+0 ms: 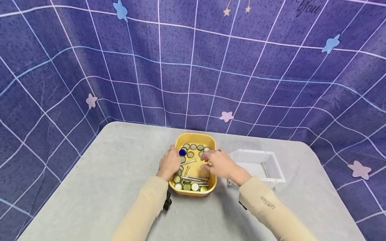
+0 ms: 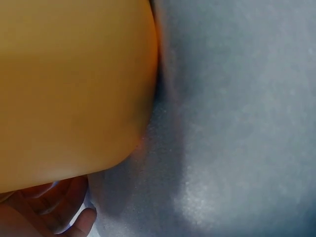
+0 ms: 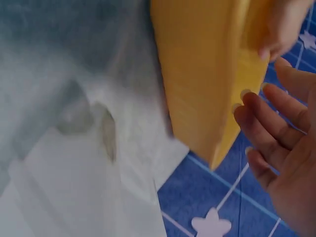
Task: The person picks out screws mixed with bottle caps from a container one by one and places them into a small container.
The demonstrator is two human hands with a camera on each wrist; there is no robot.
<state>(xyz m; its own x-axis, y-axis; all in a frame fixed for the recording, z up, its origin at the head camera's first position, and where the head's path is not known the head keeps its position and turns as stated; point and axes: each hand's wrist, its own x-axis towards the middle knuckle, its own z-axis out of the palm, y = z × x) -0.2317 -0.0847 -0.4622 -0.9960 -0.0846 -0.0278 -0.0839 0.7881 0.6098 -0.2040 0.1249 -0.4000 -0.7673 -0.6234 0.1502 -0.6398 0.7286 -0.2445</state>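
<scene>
A yellow plastic bin [image 1: 196,136] stands on the grey surface. Several bottle caps [image 1: 187,186] lie along its edges, one of them a blue cap [image 1: 182,152]. Several long metal bolts [image 1: 197,178] are mixed among the caps, mostly in the near half. My left hand [image 1: 170,164] grips the bin's left rim; part of that hand [image 2: 64,205] shows beside the bin wall in the left wrist view. Over the bin's right side hovers my right hand [image 1: 221,163], its fingers apart and slightly bent. Nothing shows between these fingers [image 3: 266,118] in the right wrist view.
To the right of the yellow bin stands a white container [image 1: 278,167] with a single metal bolt [image 1: 265,170] in it. The grey table [image 1: 99,174] ends against a blue gridded curtain [image 1: 181,67] at the back and sides.
</scene>
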